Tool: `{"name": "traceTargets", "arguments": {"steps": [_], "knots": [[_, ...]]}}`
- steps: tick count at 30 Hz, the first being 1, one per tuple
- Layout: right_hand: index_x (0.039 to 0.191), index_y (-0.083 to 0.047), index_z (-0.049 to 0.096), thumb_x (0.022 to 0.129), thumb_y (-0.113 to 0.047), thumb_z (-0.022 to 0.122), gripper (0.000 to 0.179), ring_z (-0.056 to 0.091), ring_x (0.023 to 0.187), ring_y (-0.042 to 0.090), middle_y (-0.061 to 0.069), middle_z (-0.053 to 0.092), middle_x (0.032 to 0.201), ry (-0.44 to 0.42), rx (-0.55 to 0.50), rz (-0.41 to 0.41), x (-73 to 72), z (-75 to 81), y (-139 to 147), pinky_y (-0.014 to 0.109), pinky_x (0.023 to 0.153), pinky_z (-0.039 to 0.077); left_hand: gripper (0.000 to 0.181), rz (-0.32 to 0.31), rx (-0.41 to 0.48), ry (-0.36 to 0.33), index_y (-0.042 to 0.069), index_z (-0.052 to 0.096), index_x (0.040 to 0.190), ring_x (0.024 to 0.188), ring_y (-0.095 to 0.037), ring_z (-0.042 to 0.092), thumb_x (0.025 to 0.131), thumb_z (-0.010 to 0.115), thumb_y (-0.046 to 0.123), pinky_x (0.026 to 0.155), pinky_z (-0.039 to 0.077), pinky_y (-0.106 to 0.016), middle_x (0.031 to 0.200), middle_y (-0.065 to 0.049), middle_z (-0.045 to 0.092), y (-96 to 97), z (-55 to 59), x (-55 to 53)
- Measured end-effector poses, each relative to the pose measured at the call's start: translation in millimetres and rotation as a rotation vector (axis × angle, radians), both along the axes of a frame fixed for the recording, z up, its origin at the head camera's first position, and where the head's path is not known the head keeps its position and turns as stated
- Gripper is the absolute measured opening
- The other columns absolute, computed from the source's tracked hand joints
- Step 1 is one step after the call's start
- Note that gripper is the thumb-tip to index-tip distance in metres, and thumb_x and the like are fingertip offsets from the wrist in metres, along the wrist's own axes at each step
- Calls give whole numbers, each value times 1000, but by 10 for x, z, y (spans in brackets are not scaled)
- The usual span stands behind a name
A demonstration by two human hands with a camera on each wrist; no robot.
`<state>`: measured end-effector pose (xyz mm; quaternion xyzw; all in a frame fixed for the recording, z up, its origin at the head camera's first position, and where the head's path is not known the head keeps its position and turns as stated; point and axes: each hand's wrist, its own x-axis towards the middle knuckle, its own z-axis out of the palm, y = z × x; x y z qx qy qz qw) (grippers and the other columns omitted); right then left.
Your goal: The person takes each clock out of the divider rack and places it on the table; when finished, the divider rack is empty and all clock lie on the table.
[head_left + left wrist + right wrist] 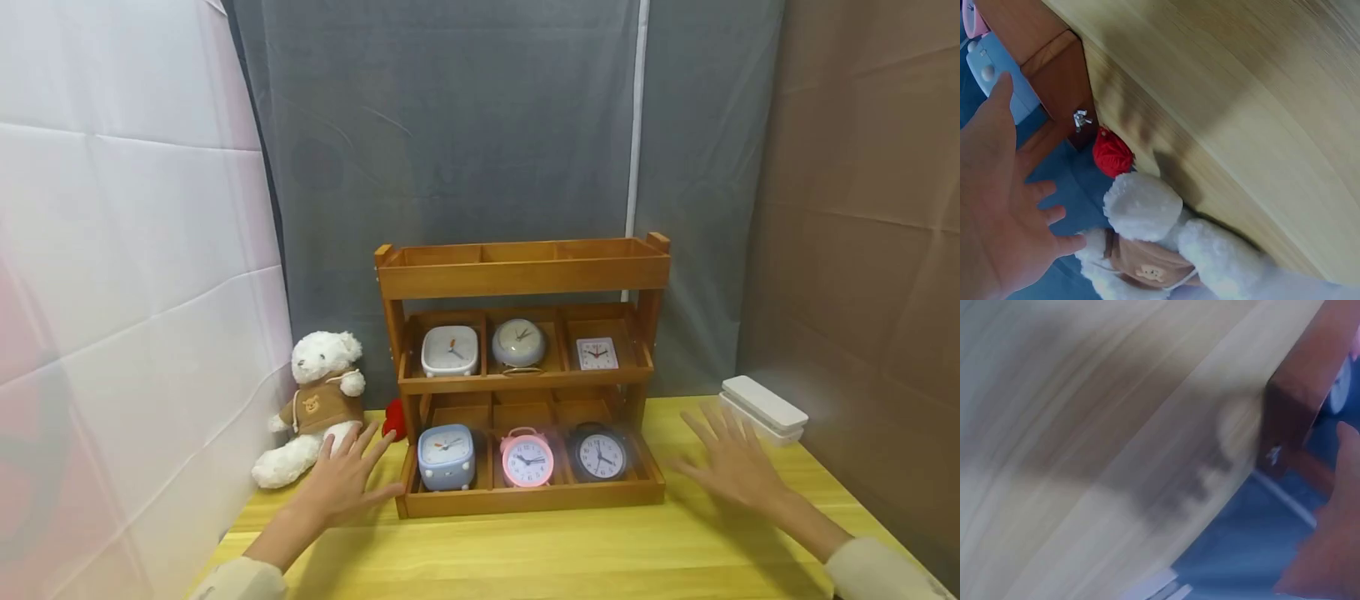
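A brown wooden rack [525, 279] with three tiers stands on the table. Its bottom tier holds a blue clock [447, 458], a pink twin-bell alarm clock [528, 460] and a black round alarm clock [600, 454]. In the middle tier sit a white square clock [450, 350], a round grey clock [519, 342] and a small white square clock [597, 354]. My left hand [341, 483] hovers with spread fingers by the rack's left end, near the blue clock. Off the right end, my right hand [735, 462] is spread above the table, holding nothing.
A white plush bear [318, 400] in a brown top sits at the left, with a red knitted object [1112, 154] between it and the rack. A white oblong case [763, 407] lies at the right edge. Grey cloth [465, 125] hangs behind the rack.
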<state>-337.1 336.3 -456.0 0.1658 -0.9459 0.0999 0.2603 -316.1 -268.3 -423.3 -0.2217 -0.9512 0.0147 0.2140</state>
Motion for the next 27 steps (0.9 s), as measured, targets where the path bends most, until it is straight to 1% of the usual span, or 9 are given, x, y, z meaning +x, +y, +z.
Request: {"name": "traceTargets", "arguments": {"steps": [3, 5, 7, 11, 14, 17, 20, 23, 27], "knots": [[149, -5, 54, 86, -59, 75, 85, 30, 141, 64, 34, 39, 156, -25, -2, 23, 40, 20, -137, 77, 112, 19, 81, -6, 13, -42, 11, 56, 150, 140, -50, 44, 91, 66, 66, 105, 36, -74, 152, -23, 51, 46, -22, -25], [150, -6, 53, 87, -62, 74, 87, 30, 142, 63, 33, 37, 158, -45, -7, 39, 58, 38, -238, 76, 112, 19, 79, -15, 32, -83, 11, 57, 149, 139, -52, 44, 92, 66, 65, 104, 36, -75, 150, -24, 52, 77, -22, -29], [149, -6, 55, 87, -63, 73, 87, 30, 143, 62, 32, 37, 159, -50, -17, 57, 76, 71, -341, 76, 112, 21, 79, -23, 51, -135, 10, 57, 149, 138, -53, 45, 93, 66, 65, 105, 35, -75, 149, -24, 53, 107, -21, -43], [149, -5, 55, 88, -63, 72, 86, 31, 144, 59, 30, 37, 159, -42, -7, 84, 84, 103, -509, 73, 114, 21, 78, -29, 107, -272, 11, 57, 149, 138, -53, 45, 94, 65, 65, 106, 35, -74, 148, -22, 56, 155, -13, -80], [150, -6, 54, 90, -61, 72, 84, 32, 144, 59, 31, 39, 158, -55, -16, 112, 65, 101, -624, 70, 116, 22, 78, -24, 154, -362, 14, 57, 149, 137, -52, 47, 93, 65, 67, 103, 38, -74, 144, -22, 59, 161, -29, -124], [151, -8, 54, 90, -59, 73, 82, 34, 144, 57, 32, 42, 156, -80, -39, 132, 37, 91, -727, 67, 118, 22, 79, -14, 192, -424, 15, 56, 151, 134, -51, 50, 92, 66, 67, 100, 41, -73, 139, -24, 62, 152, -60, -180], [150, -10, 55, 88, -58, 76, 81, 42, 141, 53, 28, 49, 152, -68, -56, 149, -15, 66, -812, 65, 116, 30, 80, -25, 217, -465, 13, 55, 152, 129, -51, 54, 92, 69, 63, 98, 44, -70, 135, -26, 64, 142, -75, -232], [148, -9, 57, 86, -55, 80, 81, 51, 134, 49, 24, 55, 146, -39, -75, 180, -82, 40, -882, 65, 108, 40, 79, -54, 245, -512, 10, 52, 153, 127, -51, 56, 93, 71, 58, 101, 44, -68, 133, -28, 64, 127, -80, -273], [144, -6, 60, 84, -48, 85, 77, 58, 125, 47, 24, 60, 138, -48, -111, 217, -175, 19, -935, 65, 100, 47, 81, -81, 281, -576, 8, 48, 155, 129, -51, 55, 94, 72, 56, 105, 42, -65, 141, -26, 60, 122, -77, -318]]}}
